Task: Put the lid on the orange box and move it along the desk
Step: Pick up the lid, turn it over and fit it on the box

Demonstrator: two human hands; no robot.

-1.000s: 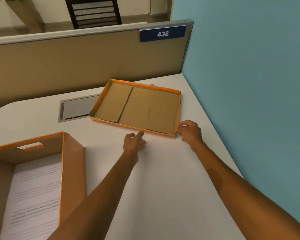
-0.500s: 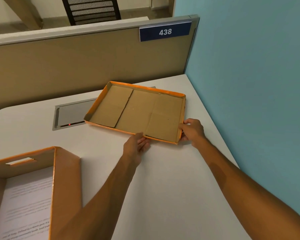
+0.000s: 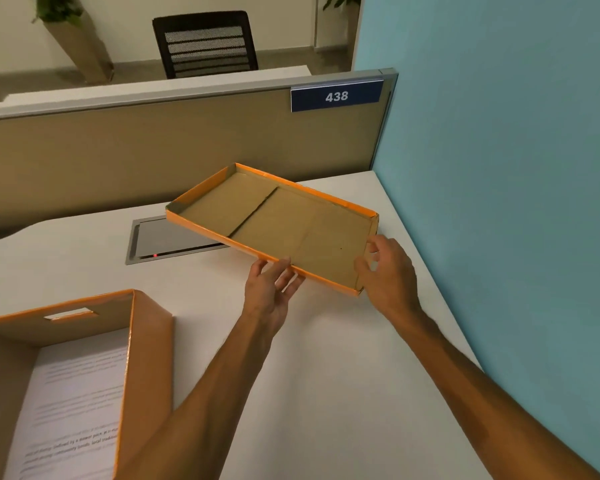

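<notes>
The orange lid (image 3: 291,223), brown cardboard inside facing up, hangs tilted above the white desk (image 3: 326,375) at centre. My left hand (image 3: 271,289) pinches its near long edge, thumb on top and fingers under. My right hand (image 3: 387,271) grips its near right corner. The orange box (image 3: 146,358) stands open at the lower left, with printed paper (image 3: 70,410) lying inside and a handle slot in its far wall.
A grey cable hatch (image 3: 167,242) with a small red light is set into the desk behind the lid. A tan partition (image 3: 153,150) with a "438" sign runs along the back. A teal wall (image 3: 499,202) closes the right side.
Both hands reached the lid as it lay flat on the desk, took hold of its near edge and corner, and lifted it clear of the surface.
</notes>
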